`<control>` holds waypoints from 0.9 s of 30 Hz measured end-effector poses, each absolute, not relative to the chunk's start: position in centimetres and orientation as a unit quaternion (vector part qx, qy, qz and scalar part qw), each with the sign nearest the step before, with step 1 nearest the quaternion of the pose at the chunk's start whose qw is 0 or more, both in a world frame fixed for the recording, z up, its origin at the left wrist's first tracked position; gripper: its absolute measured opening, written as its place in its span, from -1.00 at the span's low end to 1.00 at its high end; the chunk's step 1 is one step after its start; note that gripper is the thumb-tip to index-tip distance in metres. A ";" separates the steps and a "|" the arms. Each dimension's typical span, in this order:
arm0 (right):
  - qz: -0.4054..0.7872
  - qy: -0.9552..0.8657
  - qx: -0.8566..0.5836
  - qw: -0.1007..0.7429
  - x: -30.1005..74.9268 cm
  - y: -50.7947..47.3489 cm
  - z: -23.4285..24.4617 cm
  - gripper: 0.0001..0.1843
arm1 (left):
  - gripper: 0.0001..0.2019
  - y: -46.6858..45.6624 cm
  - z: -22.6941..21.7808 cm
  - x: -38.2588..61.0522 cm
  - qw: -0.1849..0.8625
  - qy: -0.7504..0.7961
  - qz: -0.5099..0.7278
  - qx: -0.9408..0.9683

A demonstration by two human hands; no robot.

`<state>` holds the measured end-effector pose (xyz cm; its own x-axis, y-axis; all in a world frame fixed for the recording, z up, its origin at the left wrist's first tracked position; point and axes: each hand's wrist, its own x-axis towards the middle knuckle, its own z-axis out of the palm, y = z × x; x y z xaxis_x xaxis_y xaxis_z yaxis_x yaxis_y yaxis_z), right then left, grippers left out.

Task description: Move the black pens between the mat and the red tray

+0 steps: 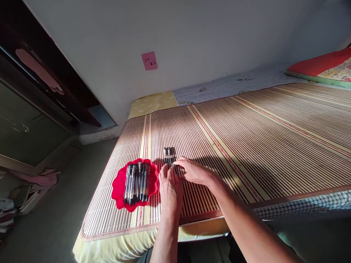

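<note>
A few black-capped pens lie side by side on the bamboo mat, their far ends showing beyond my fingers. My left hand reaches over their near ends, fingers bent and close together on them. From the right, my right hand curls thumb and fingers against the same pens, its fingertips close to those of the left. The near ends of these pens are hidden under my hands. Just left of my left hand, a red scalloped plate holds several clear pens with black caps.
The mat covers a bed with a yellow sheet at its near edge. A pink paper note is stuck to the wall behind. Red folded bedding lies far right. A glass-fronted cabinet stands to the left, past the floor.
</note>
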<state>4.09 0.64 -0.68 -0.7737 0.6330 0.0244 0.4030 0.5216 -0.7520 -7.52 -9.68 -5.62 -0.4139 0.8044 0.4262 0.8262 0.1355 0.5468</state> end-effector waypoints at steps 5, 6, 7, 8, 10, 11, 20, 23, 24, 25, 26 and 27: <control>0.366 -0.863 -0.314 0.152 4.5 0.9 -0.8 -0.61 | -0.62 -9.5 -6.2 -7.5 0.016 -0.760 -0.388 -0.521; 0.358 -0.864 -0.321 0.148 4.6 1.0 -0.8 -0.62 | -0.61 -9.4 -6.4 -7.5 0.016 -0.761 -0.388 -0.520; 0.351 -0.865 -0.330 0.143 4.6 1.0 -0.8 -0.62 | -0.61 -9.3 -6.6 -7.4 0.015 -0.761 -0.388 -0.520; 0.345 -0.865 -0.337 0.138 4.7 0.9 -0.8 -0.61 | -0.60 -9.3 -6.7 -7.4 0.012 -0.760 -0.389 -0.520; 0.340 -0.865 -0.344 0.131 4.7 0.9 -0.8 -0.60 | -0.60 -9.2 -6.9 -7.3 0.006 -0.759 -0.394 -0.518; 0.338 -0.866 -0.345 0.130 4.6 0.8 -0.8 -0.61 | -0.60 -9.2 -7.0 -7.2 0.002 -0.758 -0.397 -0.518; 0.326 -0.876 -0.332 0.131 4.2 0.6 -0.9 -0.66 | -0.62 -9.5 -6.9 -7.3 -0.031 -0.742 -0.406 -0.532; 0.325 -0.876 -0.329 0.134 4.1 0.6 -0.9 -0.70 | -0.59 -9.4 -6.9 -7.4 -0.033 -0.742 -0.399 -0.538; 0.325 -0.876 -0.330 0.134 4.1 0.6 -1.0 -0.71 | -0.59 -9.4 -6.9 -7.5 -0.032 -0.742 -0.397 -0.539; 0.326 -0.876 -0.331 0.133 4.1 0.6 -1.0 -0.71 | -0.59 -9.4 -6.9 -7.5 -0.031 -0.742 -0.395 -0.541; 0.327 -0.875 -0.331 0.134 4.1 0.6 -1.1 -0.71 | -0.59 -9.4 -6.9 -7.6 -0.028 -0.743 -0.393 -0.542; 0.328 -0.874 -0.331 0.135 4.1 0.6 -1.1 -0.71 | -0.59 -9.4 -6.9 -7.6 -0.024 -0.744 -0.391 -0.541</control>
<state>4.08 0.57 -1.12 -0.7449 0.6669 0.0195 0.4893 0.5660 -0.6635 -7.58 -9.37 -6.93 -0.4142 0.8235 0.3877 0.7861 0.1090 0.6084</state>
